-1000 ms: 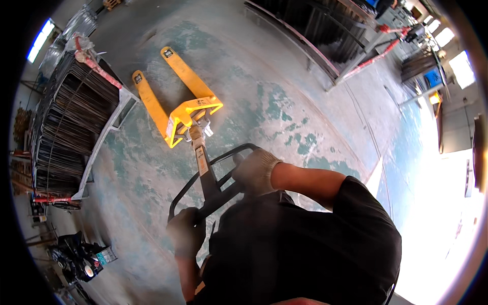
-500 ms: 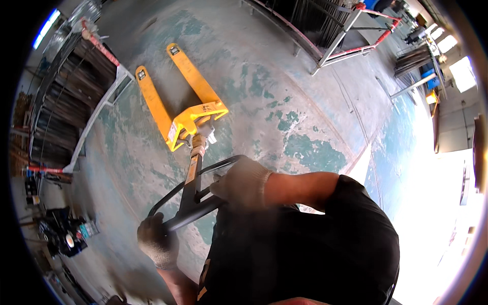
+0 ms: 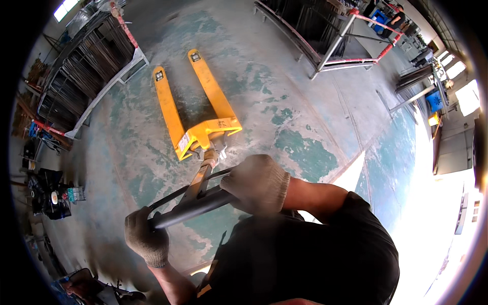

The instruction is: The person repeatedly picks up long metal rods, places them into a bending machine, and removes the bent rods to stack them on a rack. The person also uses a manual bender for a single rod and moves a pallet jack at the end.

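Observation:
Ahead of me stands a yellow pallet jack [image 3: 216, 126], its two forks pointing away and bare of any load. Its black loop handle [image 3: 195, 207] reaches back toward my body. Gloved, my left hand [image 3: 146, 236] closes round the left end of the handle's crossbar. On the right end, my right hand [image 3: 259, 185], in the same knitted glove, is wrapped round the bar and hides that end. The shaft [image 3: 198, 182] runs from the handle down to the jack's yellow frame.
A metal rack [image 3: 91, 71] packed with dark, thin pieces stands at the left. Another rack [image 3: 330, 51] with red-wrapped rails is at the far right, with a person [image 3: 395, 21] beyond it. A dark motorbike-like vehicle [image 3: 48, 195] sits at the left edge. Bright light floods the right side.
The jack and its forks have shifted right and slightly nearer in view, and the surroundings have turned a little. Both hands keep their hold on the handle, which looks closer to me.

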### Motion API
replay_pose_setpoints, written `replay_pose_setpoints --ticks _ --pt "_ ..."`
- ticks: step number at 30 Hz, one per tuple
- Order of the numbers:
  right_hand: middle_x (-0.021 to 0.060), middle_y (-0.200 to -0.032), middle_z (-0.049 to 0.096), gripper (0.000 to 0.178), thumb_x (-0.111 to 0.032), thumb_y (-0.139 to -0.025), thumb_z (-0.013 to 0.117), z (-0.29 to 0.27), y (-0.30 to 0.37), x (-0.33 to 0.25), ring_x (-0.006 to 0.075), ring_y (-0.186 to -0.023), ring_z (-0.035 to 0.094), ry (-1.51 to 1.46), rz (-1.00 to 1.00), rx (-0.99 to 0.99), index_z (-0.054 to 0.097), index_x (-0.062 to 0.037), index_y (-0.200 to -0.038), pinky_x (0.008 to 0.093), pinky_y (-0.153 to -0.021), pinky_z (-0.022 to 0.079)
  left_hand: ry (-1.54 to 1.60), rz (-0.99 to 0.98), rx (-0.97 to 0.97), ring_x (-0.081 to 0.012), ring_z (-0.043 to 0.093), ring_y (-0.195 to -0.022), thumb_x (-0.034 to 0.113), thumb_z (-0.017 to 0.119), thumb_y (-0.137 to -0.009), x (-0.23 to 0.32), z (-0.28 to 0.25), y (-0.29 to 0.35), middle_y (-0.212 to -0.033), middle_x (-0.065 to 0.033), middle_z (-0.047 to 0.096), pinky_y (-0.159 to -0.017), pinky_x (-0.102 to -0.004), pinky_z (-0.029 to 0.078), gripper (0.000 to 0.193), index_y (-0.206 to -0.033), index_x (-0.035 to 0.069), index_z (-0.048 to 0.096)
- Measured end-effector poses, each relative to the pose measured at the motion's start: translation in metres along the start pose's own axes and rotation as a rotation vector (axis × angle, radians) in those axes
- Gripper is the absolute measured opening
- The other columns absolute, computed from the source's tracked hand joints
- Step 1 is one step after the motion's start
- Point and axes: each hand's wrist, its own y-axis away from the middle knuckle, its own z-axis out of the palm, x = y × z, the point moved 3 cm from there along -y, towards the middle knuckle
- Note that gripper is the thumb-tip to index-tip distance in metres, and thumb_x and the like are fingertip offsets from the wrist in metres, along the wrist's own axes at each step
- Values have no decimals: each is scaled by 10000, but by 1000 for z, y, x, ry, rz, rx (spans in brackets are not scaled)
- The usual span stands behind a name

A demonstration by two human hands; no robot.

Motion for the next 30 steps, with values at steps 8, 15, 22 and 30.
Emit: replay_pose_setpoints --ticks 8,15,22,30 --pt "97 -850 718 259 -345 -825 769 13 91 -44 314 -852 727 96 -21 140 705 -112 -917 461 -798 576 45 -4 61 -370 681 -814 25 734 -796 26 -47 79 -895 -141 684 -724 -449 559 187 -977 66 710" --pt "54 -696 605 255 -309 -738 816 3 129 -31 301 -662 634 79 -276 511 644 -142 -825 441 -604 488 28 -68 126 -383 678 -797 4 725 -744 74 -75 129 -892 -160 680 -732 -439 555 262 -1003 39 707" --pt "24 -655 591 339 -405 -712 831 1 144 -3 240 -636 640 145 -389 451 624 -136 -730 399 -587 509 -141 -255 176 -368 682 -807 13 742 -771 140 -80 169 -877 -148 674 -721 -428 548 232 -997 43 702" --pt "6 -566 536 249 -306 -714 751 -9 188 13 175 -542 566 193 -656 482 592 -118 -678 332 -524 456 -417 -324 100 -354 673 -767 112 817 -776 231 -101 237 -884 -112 674 -667 -452 528 233 -978 79 707"
